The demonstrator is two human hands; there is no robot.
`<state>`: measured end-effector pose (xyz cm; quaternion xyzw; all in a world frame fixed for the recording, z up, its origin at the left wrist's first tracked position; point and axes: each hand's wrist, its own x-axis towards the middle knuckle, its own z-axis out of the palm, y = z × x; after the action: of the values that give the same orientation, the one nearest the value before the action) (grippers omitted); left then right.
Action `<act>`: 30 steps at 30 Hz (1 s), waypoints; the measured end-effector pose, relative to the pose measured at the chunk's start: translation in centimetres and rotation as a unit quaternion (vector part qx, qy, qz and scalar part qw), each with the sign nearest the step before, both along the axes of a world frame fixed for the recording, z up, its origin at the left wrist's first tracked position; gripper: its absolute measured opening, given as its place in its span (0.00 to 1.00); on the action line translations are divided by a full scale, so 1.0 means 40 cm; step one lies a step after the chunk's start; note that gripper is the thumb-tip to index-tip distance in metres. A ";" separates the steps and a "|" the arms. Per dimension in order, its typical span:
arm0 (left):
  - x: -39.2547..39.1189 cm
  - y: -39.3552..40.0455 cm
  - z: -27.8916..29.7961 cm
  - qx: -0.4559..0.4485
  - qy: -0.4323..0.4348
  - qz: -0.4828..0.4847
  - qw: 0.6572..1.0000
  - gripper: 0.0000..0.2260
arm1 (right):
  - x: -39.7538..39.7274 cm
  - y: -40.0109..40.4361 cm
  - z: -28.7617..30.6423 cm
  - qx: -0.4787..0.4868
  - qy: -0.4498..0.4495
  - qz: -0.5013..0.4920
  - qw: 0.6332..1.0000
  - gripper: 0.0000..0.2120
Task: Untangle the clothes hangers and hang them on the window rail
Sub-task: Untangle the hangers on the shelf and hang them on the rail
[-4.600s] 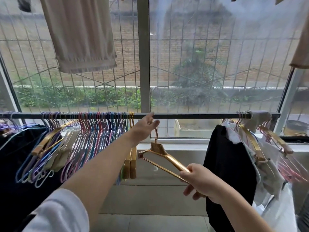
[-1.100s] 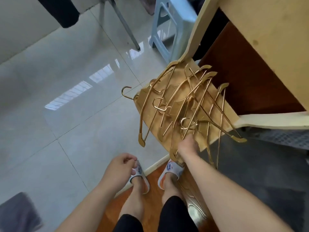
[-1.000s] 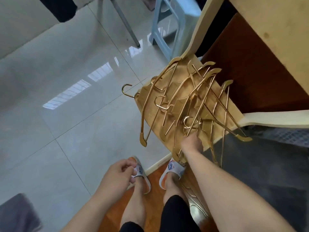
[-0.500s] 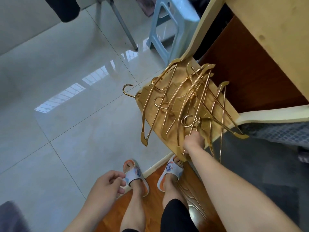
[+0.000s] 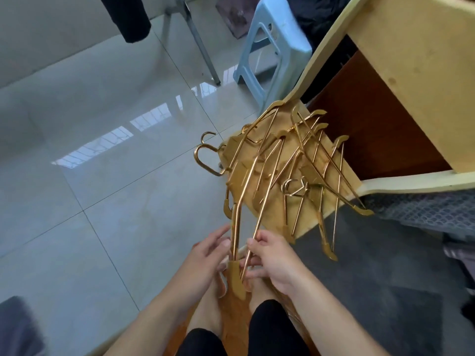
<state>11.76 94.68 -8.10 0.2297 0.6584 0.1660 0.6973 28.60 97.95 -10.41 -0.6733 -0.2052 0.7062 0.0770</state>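
A tangled heap of gold metal hangers (image 5: 311, 160) lies on a tan board (image 5: 275, 209) beside a wooden cabinet. One gold hanger (image 5: 244, 191) sticks out of the heap toward me, its hook (image 5: 205, 160) hanging past the board's left edge. My left hand (image 5: 203, 263) holds that hanger's flat shoulder end. My right hand (image 5: 275, 258) pinches its thin lower bar just beside the left hand. The window rail is out of view.
A pale blue plastic stool (image 5: 277, 39) stands behind the heap. The wooden cabinet (image 5: 411, 60) fills the upper right. A dark garment (image 5: 128, 16) hangs at the top left near a metal leg (image 5: 200, 39). Glossy tiles (image 5: 102, 176) lie left, a grey mat (image 5: 385, 278) right.
I turned from the window rail down to the heap. My right hand drew one hanger out toward me, and my left hand came up from my side and took its end.
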 end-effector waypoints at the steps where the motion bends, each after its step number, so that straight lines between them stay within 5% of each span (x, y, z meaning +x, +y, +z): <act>1: -0.007 0.004 0.006 0.006 -0.010 0.028 1.000 0.16 | -0.032 -0.006 0.011 0.002 0.018 0.009 1.000 0.07; 8: -0.116 -0.004 0.042 0.020 0.018 0.154 0.988 0.11 | -0.238 -0.035 0.032 0.011 0.117 0.078 0.990 0.08; 12: -0.193 -0.068 0.031 0.028 0.056 0.167 0.984 0.11 | -0.285 -0.050 -0.006 0.049 0.088 0.247 0.964 0.10; 18: -0.294 -0.165 -0.020 -0.012 0.136 0.252 0.958 0.11 | -0.222 -0.004 -0.231 0.095 -0.176 0.303 0.932 0.07; 25: -0.361 -0.237 -0.111 -0.043 0.195 0.298 0.933 0.12 | -0.261 0.118 -0.390 0.189 -0.380 0.277 0.862 0.32; 30: -0.402 -0.264 -0.160 -0.041 0.184 0.290 0.938 0.20 | -0.303 0.240 -0.501 0.118 -0.455 0.184 0.863 0.48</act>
<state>-4.33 84.14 -14.49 0.0269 0.8192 0.2889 0.4946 16.47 107.54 -30.47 -0.8557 -0.4194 0.2932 -0.0774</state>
